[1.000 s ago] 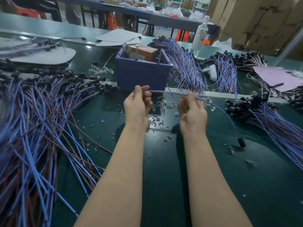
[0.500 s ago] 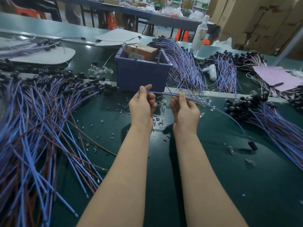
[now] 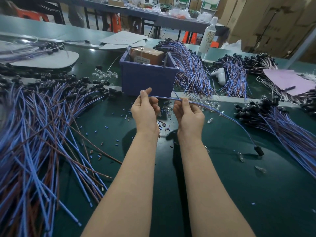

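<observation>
The left hand (image 3: pixel 145 108) and the right hand (image 3: pixel 188 113) each pinched one blue wire (image 3: pixel 164 98), which was stretched between them above the desk (image 3: pixel 222 194). Past the right hand it trailed down to its single black plug (image 3: pixel 259 150) on the desk. One purple box (image 3: pixel 148 79) stood just beyond both hands, with one brown carton (image 3: pixel 147 55) inside. One wire heap (image 3: pixel 34 134) spread left of the left hand, and another heap (image 3: pixel 282 127) right of the right hand. Cut sleeve bits (image 3: pixel 162 124) lay scattered beneath the hands.
</observation>
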The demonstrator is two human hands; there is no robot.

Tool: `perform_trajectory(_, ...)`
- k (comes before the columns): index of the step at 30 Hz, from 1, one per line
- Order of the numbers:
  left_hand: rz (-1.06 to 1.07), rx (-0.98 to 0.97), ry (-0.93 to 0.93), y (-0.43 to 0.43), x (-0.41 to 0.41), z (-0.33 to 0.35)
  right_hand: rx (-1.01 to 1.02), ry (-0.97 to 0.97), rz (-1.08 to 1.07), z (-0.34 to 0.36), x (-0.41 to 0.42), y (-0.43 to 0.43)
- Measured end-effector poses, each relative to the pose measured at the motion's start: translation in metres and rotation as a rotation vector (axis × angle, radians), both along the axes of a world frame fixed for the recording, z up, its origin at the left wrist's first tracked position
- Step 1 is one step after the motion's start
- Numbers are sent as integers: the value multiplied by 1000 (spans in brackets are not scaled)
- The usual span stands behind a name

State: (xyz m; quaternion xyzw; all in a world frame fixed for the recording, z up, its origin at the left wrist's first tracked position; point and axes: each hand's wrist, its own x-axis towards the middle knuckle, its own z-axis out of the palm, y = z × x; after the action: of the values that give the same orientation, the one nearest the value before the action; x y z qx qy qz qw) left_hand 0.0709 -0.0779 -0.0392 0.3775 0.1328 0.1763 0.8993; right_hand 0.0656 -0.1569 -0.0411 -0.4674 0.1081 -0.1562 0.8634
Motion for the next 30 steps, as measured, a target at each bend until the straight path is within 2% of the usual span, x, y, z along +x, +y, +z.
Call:
perform_trajectory(4,38,20,25,-1,-2,-2,-1,0,3,0,0,0)
perform_trajectory(7,161,-72,91,18,3,-4,92,8,-63,2,0,-16)
perform_trajectory(8,198,-43,118,24,5,-5,107,6,-86,2,1,-22)
perform_trajectory(10,219,62,152,25,5,-4,123,3,-84,3,0,-25)
perform_trajectory(13,128,184,189,10,1,-3,180,24,-2,3,-1,-16)
perform_trajectory(16,119,489,195,5,-2,-5,265,42,61,4,0,-14)
perform_trajectory(19,112,767,89,1,-5,-5,322,67,113,4,1,-11)
perform_trajectory(22,-111,732,-78,-7,-9,0,314,108,195,4,0,-3)
perform_trajectory(25,-151,743,-84,-8,-5,-1,82,153,249,4,-3,1)
perform_trajectory(28,-79,587,-49,-2,-4,-2,-510,82,168,7,-7,-1)
perform_trajectory(30,18,437,15,4,-2,-2,-785,-37,104,9,-11,1)
